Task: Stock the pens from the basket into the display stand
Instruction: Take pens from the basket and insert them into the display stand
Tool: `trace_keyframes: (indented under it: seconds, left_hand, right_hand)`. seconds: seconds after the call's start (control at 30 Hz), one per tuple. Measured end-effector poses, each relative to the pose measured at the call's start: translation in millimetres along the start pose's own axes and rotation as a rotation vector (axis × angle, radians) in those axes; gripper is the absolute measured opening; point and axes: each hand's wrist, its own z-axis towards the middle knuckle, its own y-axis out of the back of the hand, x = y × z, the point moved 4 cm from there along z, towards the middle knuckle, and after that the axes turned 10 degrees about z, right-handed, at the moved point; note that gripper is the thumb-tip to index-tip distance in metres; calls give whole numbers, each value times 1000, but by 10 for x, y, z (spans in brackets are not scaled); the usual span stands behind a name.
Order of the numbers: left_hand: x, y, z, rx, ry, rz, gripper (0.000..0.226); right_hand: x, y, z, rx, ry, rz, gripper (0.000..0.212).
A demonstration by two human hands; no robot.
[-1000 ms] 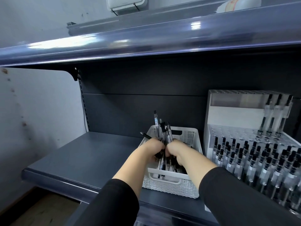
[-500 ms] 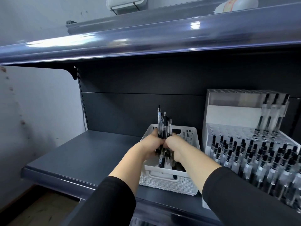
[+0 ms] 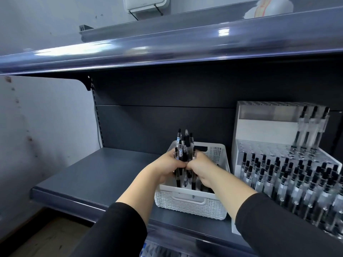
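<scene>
Dark metal shelving [image 3: 96, 175], stained pale wall [image 3: 37, 115], wooden floor [image 3: 46, 236]

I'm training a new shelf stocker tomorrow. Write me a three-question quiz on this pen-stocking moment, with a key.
1. True or false: the left hand and right hand together grip one bundle of pens upright above the white basket.
2. On which side of the basket does the display stand sit? A) left B) right C) behind
3. Fill in: on the stand's upper tier stand ___ pens.

Key: 1 true; 2 B; 3 three
</scene>
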Motion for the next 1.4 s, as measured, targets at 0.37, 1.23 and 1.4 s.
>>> trace_keyframes:
  seconds: [0.37, 1.23, 1.4]
  left_hand:
    - [117, 11, 24, 13, 122, -8, 19]
    - [-563, 156, -213, -156, -16, 3, 45]
    - [-711, -58, -437, -187, 12, -270, 43]
  right_hand:
    - [-106, -12, 6, 76, -55, -115, 40]
    - [614, -57, -266, 150, 174, 159, 17]
    - [751, 0, -482, 138, 170, 146, 22]
